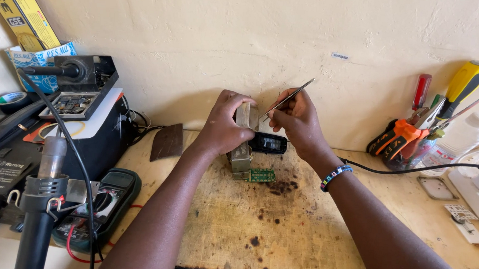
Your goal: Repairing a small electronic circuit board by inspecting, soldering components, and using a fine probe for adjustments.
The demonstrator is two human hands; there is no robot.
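Note:
My left hand grips a small metal clamp or holder that stands upright on the wooden bench. A small green circuit board lies at the foot of the holder. My right hand holds a pair of metal tweezers, tips pointing down toward the top of the holder. A black oblong device lies behind the holder, partly hidden by both hands. I wear a beaded bracelet on the right wrist.
A hot-air gun stands at the near left, with a multimeter beside it and a black station box behind. A cup of screwdrivers and pliers stands at right. A black cable runs to a white power strip.

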